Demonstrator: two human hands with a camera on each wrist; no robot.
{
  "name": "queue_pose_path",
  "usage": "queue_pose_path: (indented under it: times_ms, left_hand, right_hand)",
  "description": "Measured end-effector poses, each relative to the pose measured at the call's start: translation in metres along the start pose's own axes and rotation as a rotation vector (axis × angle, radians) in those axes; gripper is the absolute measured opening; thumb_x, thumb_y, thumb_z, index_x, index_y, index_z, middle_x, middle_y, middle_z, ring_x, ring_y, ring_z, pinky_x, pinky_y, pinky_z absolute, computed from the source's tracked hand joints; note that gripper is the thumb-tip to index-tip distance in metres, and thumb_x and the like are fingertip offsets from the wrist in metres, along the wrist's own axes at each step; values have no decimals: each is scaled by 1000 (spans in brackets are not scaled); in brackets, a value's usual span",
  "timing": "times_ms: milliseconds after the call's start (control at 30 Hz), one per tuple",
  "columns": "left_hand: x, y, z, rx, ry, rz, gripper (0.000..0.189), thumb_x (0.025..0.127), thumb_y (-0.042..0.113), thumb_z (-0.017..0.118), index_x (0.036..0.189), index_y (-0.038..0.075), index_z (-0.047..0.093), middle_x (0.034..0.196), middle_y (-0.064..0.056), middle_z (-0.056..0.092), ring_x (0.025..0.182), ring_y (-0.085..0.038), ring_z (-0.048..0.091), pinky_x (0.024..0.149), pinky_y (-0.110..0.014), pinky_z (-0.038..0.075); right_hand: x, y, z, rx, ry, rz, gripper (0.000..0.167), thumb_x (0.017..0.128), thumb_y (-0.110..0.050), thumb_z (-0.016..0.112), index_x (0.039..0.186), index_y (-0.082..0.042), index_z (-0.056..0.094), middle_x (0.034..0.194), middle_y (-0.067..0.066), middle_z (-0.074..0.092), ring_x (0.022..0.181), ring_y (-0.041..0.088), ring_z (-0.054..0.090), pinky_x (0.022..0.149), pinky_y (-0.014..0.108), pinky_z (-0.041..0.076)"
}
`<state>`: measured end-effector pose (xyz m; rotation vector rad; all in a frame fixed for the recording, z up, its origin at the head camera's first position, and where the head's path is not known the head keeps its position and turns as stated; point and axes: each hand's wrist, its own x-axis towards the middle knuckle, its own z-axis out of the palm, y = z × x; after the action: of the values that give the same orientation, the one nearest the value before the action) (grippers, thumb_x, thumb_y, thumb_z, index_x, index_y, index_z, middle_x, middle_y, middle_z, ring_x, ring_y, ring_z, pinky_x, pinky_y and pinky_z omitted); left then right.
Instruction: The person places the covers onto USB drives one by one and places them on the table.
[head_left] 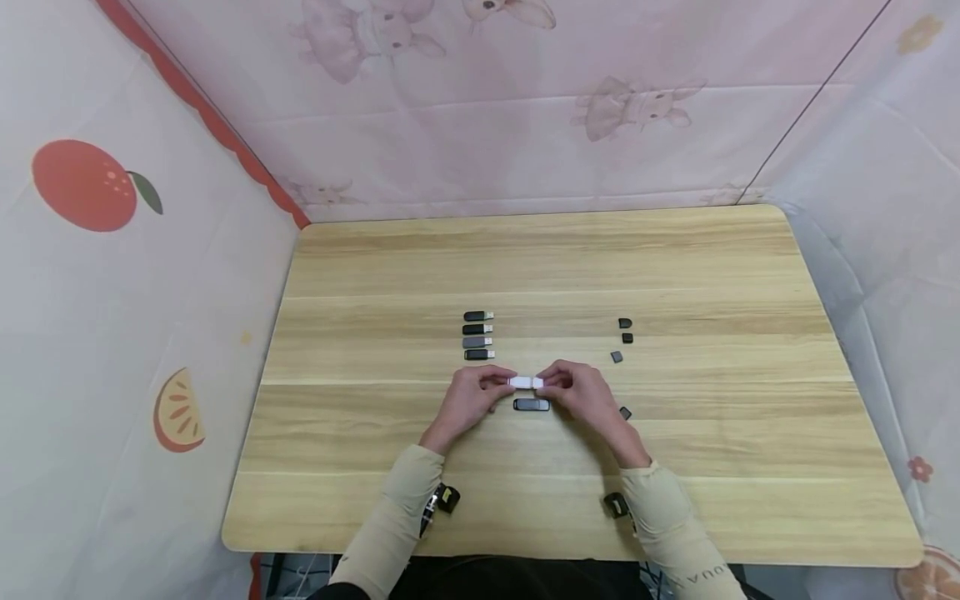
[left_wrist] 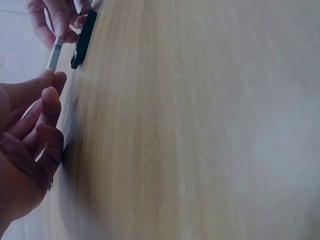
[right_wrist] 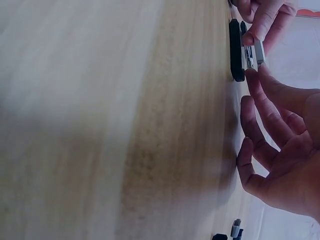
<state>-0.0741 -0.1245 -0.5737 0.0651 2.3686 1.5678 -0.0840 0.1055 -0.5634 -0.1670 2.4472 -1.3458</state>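
Head view: white USB stick (head_left: pixel 525 382) lengthwise left-right (above table (head_left: pixel 675 267)), ends pinched by both hands (head_left: pixel 528 393).

The pale wooden table (head_left: pixel 675 267) has a smooth, matt grain finish. Four dark plastic USB sticks (head_left: pixel 477 335) show bare metal plugs. The small white USB stick (head_left: pixel 525 382) looks like smooth plastic. Soft printed cloth sheets (head_left: pixel 525 125) hang behind.

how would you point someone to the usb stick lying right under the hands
On the wooden table, find the two hands pinching a white USB stick. Just below it lies a black USB stick, alone and capped, apart from the row of four uncapped sticks farther back.
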Motion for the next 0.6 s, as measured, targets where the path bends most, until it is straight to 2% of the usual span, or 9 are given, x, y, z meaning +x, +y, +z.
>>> queue_pose_path:
  times_ms: [167,367,600]
  left_hand:
    - [0,0,0,10,3,-7,21,93,13,81,114,11,80,82,-9,78,52,-7,53,47,-19,40]
    - [2,0,1,32,4,-30,21,93,13,80,114,11,80,93,-5,81,55,-10,58,48,-20,44]
    - [4,0,5,62,6,-28,21,94,12,80,114,11,80,96,-5,82,59,-12,64,50,-20,47]
  right_hand:
    - [1,-2,1,6,-5,4,20,86,-11,86,105,-10,78,95,8,82,82,14,74,64,23,51]
    - [5,-2,3,-7,-9,7,20,87,-11,85,106,-9,78,94,6,82,85,15,75,76,27,55]
    - [7,0,4,-22,3,19,19,87,-9,85,105,-8,79,94,7,82,84,15,75,77,30,57]
